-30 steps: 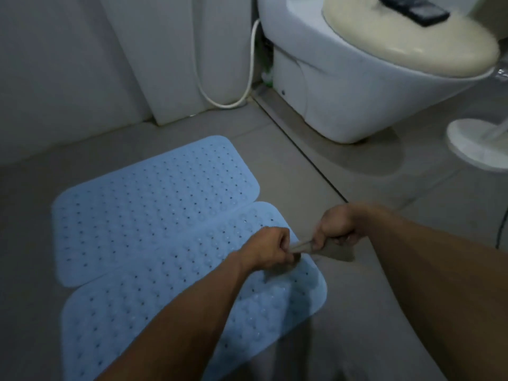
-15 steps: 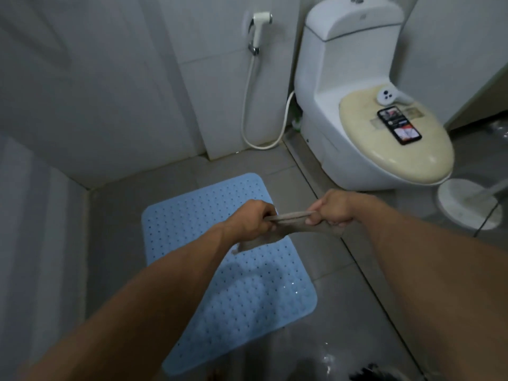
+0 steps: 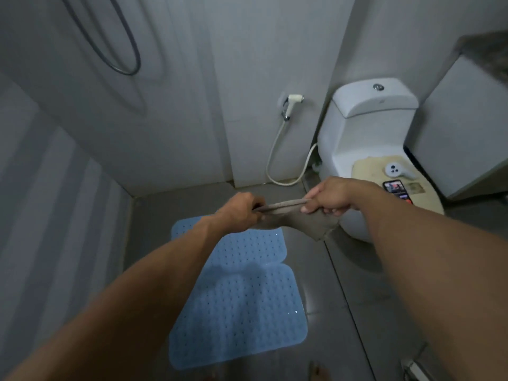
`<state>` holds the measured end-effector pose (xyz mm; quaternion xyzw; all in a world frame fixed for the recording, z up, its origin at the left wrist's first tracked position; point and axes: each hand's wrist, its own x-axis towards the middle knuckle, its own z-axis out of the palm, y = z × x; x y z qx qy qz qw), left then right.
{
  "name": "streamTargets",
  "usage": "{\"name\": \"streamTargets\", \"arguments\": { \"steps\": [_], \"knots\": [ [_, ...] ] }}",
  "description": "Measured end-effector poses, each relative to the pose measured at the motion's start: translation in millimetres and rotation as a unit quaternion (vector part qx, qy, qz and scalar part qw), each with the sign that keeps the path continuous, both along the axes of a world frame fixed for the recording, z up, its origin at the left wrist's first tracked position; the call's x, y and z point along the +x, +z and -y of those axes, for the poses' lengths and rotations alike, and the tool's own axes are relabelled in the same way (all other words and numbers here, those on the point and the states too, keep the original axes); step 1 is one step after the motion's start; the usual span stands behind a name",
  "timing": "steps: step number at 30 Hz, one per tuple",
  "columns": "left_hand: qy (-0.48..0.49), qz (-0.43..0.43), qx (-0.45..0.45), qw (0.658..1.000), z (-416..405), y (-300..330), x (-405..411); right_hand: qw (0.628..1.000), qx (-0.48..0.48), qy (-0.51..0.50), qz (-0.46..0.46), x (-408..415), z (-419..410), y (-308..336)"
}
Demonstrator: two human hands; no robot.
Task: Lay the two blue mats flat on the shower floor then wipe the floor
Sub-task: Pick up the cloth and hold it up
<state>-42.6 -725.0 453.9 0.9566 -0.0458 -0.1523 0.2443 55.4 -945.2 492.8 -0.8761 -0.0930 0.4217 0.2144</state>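
Two blue perforated mats lie flat side by side on the grey floor: the far mat point(image 3: 247, 247) and the near mat point(image 3: 242, 317), their long edges touching. Above them I hold a grey-brown cloth point(image 3: 302, 220) stretched between both hands. My left hand point(image 3: 242, 213) grips its left end and my right hand point(image 3: 330, 198) grips its right end. The rest of the cloth hangs down under my right hand. My forearms hide part of both mats.
A white toilet point(image 3: 357, 138) stands at the right, with a phone point(image 3: 397, 188) and a small white device point(image 3: 395, 170) on its lid. A bidet sprayer point(image 3: 291, 104) with hose hangs on the back wall. A shower hose point(image 3: 121, 48) loops top left. My toes point(image 3: 316, 372) show at the bottom.
My view has risen from close to the floor to standing height, and the mats now lie far below. Both hands have kept hold of the cloth and lifted it.
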Motion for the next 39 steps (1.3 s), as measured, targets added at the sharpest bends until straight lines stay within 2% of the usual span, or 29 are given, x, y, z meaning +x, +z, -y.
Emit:
{"name": "streamTargets", "arguments": {
  "steps": [6,11,23,31,39],
  "knots": [
    [0.111,0.028,0.011,0.993,4,65,-1,0.995,0.088,0.032,0.046,31,-2,44],
    [0.185,0.05,0.02,0.981,3,118,-25,0.984,0.119,0.095,0.087,33,-23,88],
    [0.302,-0.005,0.084,0.95,-53,207,-164,0.936,0.183,0.268,0.137,-61,-154,178],
    [0.427,0.006,0.092,0.899,-104,265,-307,0.887,0.266,0.349,0.142,-177,-242,215],
    [0.552,0.101,0.103,0.821,-105,297,-430,0.828,0.335,0.422,0.154,-288,-298,246]
  ]
}}
